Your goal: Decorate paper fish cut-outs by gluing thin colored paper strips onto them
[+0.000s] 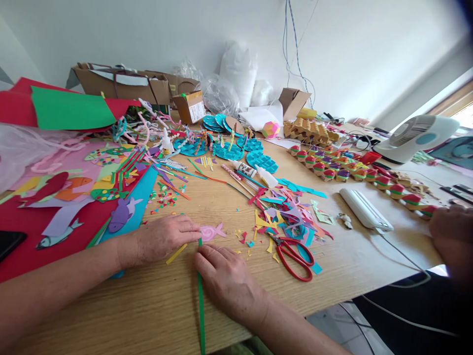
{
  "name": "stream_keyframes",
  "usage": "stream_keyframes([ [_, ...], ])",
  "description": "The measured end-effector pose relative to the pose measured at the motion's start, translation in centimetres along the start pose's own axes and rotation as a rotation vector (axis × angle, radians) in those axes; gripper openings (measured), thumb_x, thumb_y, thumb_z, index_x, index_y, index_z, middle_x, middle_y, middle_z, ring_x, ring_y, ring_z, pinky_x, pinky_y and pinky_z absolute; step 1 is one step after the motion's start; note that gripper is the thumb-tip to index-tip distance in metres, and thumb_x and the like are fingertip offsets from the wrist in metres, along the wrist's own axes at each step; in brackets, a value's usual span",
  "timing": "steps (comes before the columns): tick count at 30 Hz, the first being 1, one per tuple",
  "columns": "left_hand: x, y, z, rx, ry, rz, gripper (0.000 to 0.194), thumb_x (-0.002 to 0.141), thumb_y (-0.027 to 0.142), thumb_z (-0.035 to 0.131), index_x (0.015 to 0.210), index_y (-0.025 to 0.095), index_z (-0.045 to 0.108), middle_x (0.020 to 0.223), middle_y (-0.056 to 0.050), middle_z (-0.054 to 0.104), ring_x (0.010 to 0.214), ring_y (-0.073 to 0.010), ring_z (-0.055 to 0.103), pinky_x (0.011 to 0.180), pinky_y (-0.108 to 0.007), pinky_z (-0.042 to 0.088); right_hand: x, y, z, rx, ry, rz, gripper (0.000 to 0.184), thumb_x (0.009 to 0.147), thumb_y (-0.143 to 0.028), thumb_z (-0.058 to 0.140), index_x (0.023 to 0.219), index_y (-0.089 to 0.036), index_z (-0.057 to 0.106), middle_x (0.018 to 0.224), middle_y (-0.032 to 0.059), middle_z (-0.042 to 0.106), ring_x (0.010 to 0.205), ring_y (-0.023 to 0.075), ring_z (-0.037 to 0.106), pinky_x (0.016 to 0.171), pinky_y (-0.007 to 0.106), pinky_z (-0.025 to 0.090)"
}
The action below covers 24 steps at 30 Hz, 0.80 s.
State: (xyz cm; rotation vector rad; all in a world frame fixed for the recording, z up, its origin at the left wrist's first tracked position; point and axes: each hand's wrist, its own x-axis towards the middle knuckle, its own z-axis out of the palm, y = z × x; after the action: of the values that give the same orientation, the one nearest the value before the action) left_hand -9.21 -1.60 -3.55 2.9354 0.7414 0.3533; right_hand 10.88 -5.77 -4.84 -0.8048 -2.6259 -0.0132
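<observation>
Flat on the table lies a small pink paper fish [212, 232] with a spiral drawn on it. My left hand [162, 236] reaches in from the left, its closed fingertips pressed on the fish's left end. A long narrow green paper strip [201, 310] runs from that end down toward the table's front edge. My right hand [229, 278] rests just below the fish, fingers curled by the strip's upper part; the thumb is largely hidden. Under my left hand a short yellow paper strip [176, 254] pokes out. Red-handled scissors [295, 257] lie to the right.
Colourful paper scraps [291, 207] are heaped behind the scissors. Glue bottles [266, 176] lie beyond them. Cut paper fish [120, 214] rest on coloured sheets at left. A white power bank [365, 209] and painted egg-carton strips [325, 165] are at right, near another person's hand [453, 231].
</observation>
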Motion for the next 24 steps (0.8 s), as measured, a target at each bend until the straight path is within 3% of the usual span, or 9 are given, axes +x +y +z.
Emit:
stream_keyframes([
  [14,0.2,0.3,-0.4,0.013,0.011,-0.007,0.031,0.082,0.006,0.040,0.105,0.016,0.058,0.104,-0.009,0.064,0.093,-0.0202,0.056,0.083,-0.034,0.044,-0.1,0.1,0.1,0.003,-0.004,-0.013,0.015,0.087,-0.014,0.039,0.081,-0.017,0.052,0.081,0.0027,0.059,0.071,0.0141,0.054,0.061,0.024,0.041],
  [20,-0.2,-0.2,-0.8,-0.090,0.039,-0.074,0.030,0.085,0.012,0.040,0.109,0.017,0.057,0.112,-0.008,0.060,0.101,-0.0172,0.054,0.088,-0.029,0.043,-0.1,0.0,-0.1,0.019,-0.012,0.002,0.014,0.087,-0.015,0.040,0.079,-0.017,0.052,0.080,0.0024,0.059,0.071,0.0139,0.054,0.061,0.024,0.041],
  [24,-0.2,0.3,-1.2,-0.015,0.031,-0.001,0.031,0.086,0.009,0.035,0.105,0.015,0.059,0.104,-0.009,0.064,0.096,-0.0199,0.054,0.086,-0.032,0.043,0.0,0.0,-0.1,0.018,-0.006,-0.006,0.016,0.088,-0.015,0.039,0.079,-0.017,0.052,0.080,0.0030,0.059,0.072,0.0143,0.054,0.061,0.024,0.042],
])
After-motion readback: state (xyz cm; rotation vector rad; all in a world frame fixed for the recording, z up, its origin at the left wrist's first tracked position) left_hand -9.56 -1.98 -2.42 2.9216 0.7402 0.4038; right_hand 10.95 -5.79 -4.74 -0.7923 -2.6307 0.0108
